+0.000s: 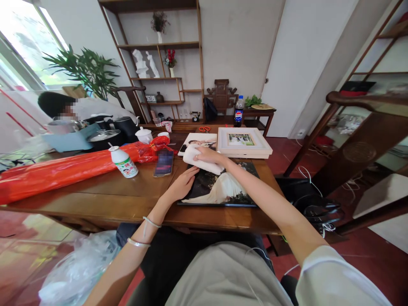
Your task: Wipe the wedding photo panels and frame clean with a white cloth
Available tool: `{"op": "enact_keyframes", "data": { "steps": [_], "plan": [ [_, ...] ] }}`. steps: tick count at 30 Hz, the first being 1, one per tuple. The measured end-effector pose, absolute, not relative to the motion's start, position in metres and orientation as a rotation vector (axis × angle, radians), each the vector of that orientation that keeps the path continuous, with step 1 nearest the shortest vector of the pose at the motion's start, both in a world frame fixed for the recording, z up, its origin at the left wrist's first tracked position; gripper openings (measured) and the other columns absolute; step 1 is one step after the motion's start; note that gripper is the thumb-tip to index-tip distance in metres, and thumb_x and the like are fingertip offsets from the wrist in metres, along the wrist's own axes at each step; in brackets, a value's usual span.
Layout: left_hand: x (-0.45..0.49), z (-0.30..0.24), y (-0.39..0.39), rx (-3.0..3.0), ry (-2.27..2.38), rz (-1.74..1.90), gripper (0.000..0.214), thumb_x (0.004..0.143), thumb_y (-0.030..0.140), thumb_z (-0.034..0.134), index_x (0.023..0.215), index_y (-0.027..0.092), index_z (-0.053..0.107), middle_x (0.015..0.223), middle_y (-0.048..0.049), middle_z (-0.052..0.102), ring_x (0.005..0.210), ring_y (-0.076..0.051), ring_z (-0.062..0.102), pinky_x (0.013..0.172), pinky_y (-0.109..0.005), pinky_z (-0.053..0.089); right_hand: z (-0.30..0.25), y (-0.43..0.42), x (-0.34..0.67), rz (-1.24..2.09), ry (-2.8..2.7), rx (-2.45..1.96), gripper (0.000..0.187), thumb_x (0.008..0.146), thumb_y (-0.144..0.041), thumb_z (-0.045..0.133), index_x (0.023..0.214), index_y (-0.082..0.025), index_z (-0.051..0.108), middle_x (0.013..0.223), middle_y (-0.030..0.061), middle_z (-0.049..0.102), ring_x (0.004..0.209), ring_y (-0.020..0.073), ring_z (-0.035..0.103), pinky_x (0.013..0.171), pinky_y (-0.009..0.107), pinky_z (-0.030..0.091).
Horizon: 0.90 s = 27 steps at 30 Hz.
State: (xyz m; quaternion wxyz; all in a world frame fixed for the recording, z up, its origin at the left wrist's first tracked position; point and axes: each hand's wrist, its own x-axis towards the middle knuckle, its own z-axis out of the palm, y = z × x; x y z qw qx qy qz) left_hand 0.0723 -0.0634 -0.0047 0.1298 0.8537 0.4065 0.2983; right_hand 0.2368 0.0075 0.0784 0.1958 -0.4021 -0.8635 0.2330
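A dark wedding photo panel (228,187) showing a white gown lies flat on the brown wooden table (105,187) before me. My right hand (208,154) reaches across it and presses a folded white cloth (194,157) against its far left part. The fingers lie over the top of the cloth. My left hand (185,183) rests at the panel's left edge, fingers stretched out and holding nothing. Behind the cloth is a lighter photo panel (188,141), partly covered. To its right sits a white framed picture (240,140).
Left of my hands are a phone (163,163), a white bottle with straw (123,162) and a long red plastic-wrapped bundle (73,168). A cola bottle (239,111), orange scissors (204,128) and white teapot (144,135) stand farther back. Another person (95,108) bends over at left.
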Motion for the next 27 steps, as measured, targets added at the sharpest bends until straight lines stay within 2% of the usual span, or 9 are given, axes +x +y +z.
{"op": "enact_keyframes", "data": {
  "steps": [4,7,9,13,16,19,22,24,27],
  "plan": [
    [0.072,-0.004,-0.064,2.473,1.169,0.853,0.044,0.091,0.027,0.029,0.128,0.015,0.048,0.140,-0.0077,0.041,0.130,-0.019,0.036,0.110,-0.039,0.027,0.079,-0.003,0.266,0.569,-2.433,-1.253,0.035,0.075,-0.025,0.053,0.106,-0.009,0.056,0.110,0.0137,0.062,0.094,0.0259,0.057,0.080,0.034,0.043],
    [0.072,-0.003,-0.066,2.456,1.161,0.856,0.043,0.091,0.029,0.029,0.128,0.016,0.048,0.140,-0.0063,0.041,0.131,-0.019,0.035,0.111,-0.039,0.025,0.078,-0.019,0.308,0.529,-2.401,-1.278,0.030,0.076,-0.025,0.052,0.103,-0.012,0.057,0.111,0.0109,0.062,0.095,0.0250,0.057,0.081,0.032,0.043],
    [0.073,-0.002,-0.066,2.445,1.159,0.863,0.044,0.091,0.029,0.029,0.128,0.016,0.048,0.139,-0.0067,0.042,0.131,-0.018,0.034,0.111,-0.039,0.025,0.075,-0.030,0.340,0.502,-2.360,-1.368,0.022,0.078,-0.024,0.049,0.094,-0.013,0.060,0.102,0.0087,0.065,0.089,0.0233,0.058,0.077,0.031,0.043],
    [0.074,-0.001,-0.067,2.445,1.162,0.874,0.043,0.091,0.028,0.029,0.127,0.016,0.049,0.139,-0.0067,0.043,0.131,-0.018,0.035,0.111,-0.040,0.025,0.063,-0.058,0.380,0.288,-2.364,-1.481,0.021,0.081,-0.025,0.045,0.089,-0.013,0.061,0.093,0.0099,0.065,0.084,0.0235,0.058,0.074,0.033,0.044],
    [0.074,-0.001,-0.067,2.442,1.165,0.879,0.043,0.090,0.027,0.029,0.126,0.015,0.050,0.139,-0.0076,0.043,0.131,-0.019,0.035,0.111,-0.040,0.026,0.053,-0.096,0.374,0.036,-2.464,-1.436,0.019,0.077,-0.019,0.047,0.086,-0.012,0.062,0.101,0.0151,0.062,0.092,0.0262,0.056,0.079,0.037,0.043],
    [0.074,-0.002,-0.067,2.440,1.168,0.884,0.044,0.090,0.026,0.029,0.126,0.012,0.050,0.138,-0.0089,0.043,0.130,-0.019,0.036,0.111,-0.039,0.026,0.046,-0.147,0.347,-0.075,-2.619,-1.102,0.025,0.064,-0.008,0.051,0.084,-0.015,0.065,0.128,0.0147,0.048,0.120,0.0277,0.040,0.098,0.041,0.031],
    [0.073,-0.003,-0.066,2.452,1.159,0.893,0.044,0.090,0.026,0.029,0.126,0.013,0.049,0.139,-0.0081,0.043,0.131,-0.018,0.035,0.111,-0.038,0.026,0.044,-0.183,0.323,-0.064,-2.706,-0.918,0.023,0.063,-0.011,0.055,0.083,-0.014,0.066,0.133,0.0157,0.043,0.128,0.0286,0.031,0.104,0.042,0.024],
    [0.073,-0.003,-0.066,2.463,1.153,0.888,0.043,0.090,0.025,0.029,0.127,0.014,0.049,0.139,-0.0077,0.042,0.131,-0.018,0.035,0.111,-0.039,0.026,0.044,-0.188,0.317,-0.060,-2.722,-0.920,0.025,0.063,-0.013,0.055,0.086,-0.014,0.066,0.133,0.0167,0.043,0.128,0.0292,0.031,0.103,0.043,0.025],
    [0.072,-0.003,-0.065,2.471,1.157,0.870,0.044,0.090,0.026,0.029,0.127,0.014,0.049,0.139,-0.0077,0.042,0.131,-0.018,0.035,0.111,-0.039,0.026,0.047,-0.164,0.318,-0.089,-2.671,-1.043,0.033,0.065,-0.012,0.054,0.096,-0.015,0.065,0.128,0.0157,0.049,0.122,0.0283,0.038,0.099,0.042,0.030]
  ]
}}
